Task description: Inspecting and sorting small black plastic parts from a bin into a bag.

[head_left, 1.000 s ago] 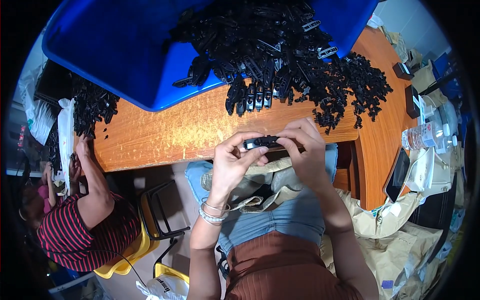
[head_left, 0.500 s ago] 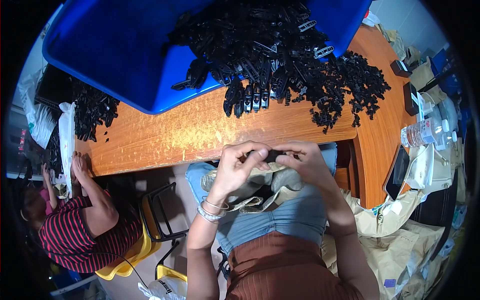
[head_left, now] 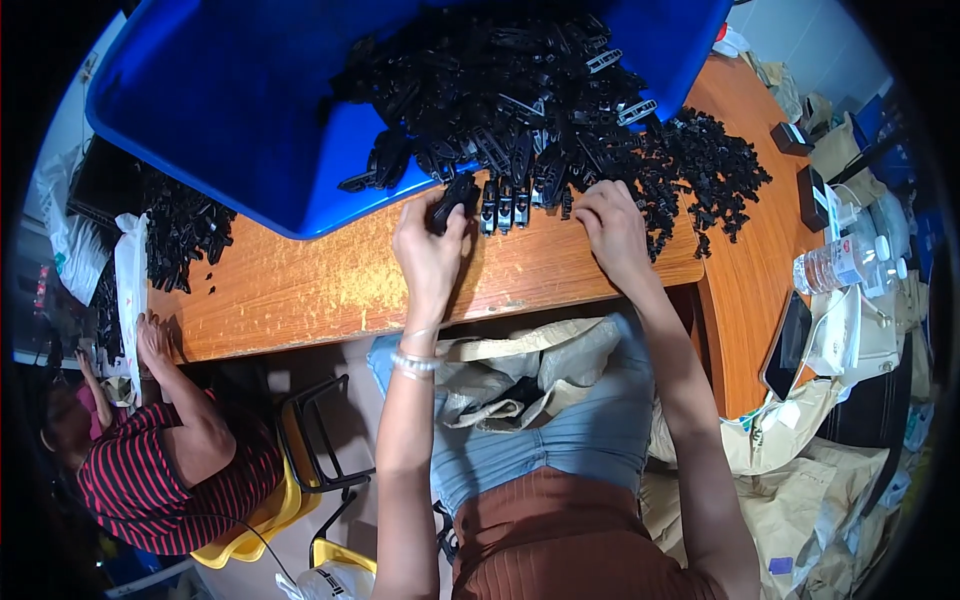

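At the near lip of the blue bin, my left hand is closed around an elongated black plastic part. Just right of it, several black parts with silvery faces stand side by side on the table. My right hand is at the left edge of a pile of small black plastic pieces, fingers curled and pinched; whatever lies between them is too small to make out. A heap of long black parts fills the bin's right side and spills over its lip.
An open sack lies on my lap with dark pieces inside. On the right of the wooden table are a phone and a plastic bottle. A person in a striped shirt works at the left beside another black heap.
Both hands have moved from above my lap, where they were together on a dark piece, forward to the table and apart: the left to the long parts, the right to the small pieces.
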`<state>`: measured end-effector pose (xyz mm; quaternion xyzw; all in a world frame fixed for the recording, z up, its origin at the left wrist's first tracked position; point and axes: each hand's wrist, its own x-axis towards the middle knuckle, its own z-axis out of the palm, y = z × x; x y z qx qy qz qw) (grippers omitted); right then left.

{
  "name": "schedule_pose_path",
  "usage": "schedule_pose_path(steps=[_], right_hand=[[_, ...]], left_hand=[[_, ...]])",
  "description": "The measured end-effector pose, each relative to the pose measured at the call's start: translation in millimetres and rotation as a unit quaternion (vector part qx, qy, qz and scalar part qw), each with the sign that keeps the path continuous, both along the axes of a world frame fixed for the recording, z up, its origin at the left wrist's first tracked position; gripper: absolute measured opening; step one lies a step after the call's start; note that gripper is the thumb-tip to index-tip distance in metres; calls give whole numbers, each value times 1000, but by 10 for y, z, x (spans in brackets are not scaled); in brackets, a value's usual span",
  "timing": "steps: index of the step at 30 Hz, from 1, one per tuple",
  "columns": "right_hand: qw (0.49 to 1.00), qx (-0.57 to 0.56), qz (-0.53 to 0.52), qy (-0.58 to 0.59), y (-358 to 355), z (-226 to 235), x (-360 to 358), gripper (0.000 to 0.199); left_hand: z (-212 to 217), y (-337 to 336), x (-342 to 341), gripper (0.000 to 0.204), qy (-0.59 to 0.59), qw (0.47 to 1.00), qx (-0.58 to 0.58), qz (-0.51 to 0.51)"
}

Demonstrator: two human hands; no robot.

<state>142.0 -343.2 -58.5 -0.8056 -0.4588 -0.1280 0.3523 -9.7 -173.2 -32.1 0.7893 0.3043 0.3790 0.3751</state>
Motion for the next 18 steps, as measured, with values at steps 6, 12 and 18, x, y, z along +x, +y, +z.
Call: schedule_pose_path(steps=[6, 12, 18], right_hand=[[997, 27, 17, -69, -47, 20, -28, 13], [991, 24, 59, -118, -8, -4, 37, 18], [914, 248, 118, 299, -105, 115, -352, 16]], left_hand=[[-15, -184, -349, 22, -143, 916, -335, -166], [-37, -356, -476, 26, -144, 885, -387, -214], [-58, -458, -520, 25, -149, 875, -398, -231]])
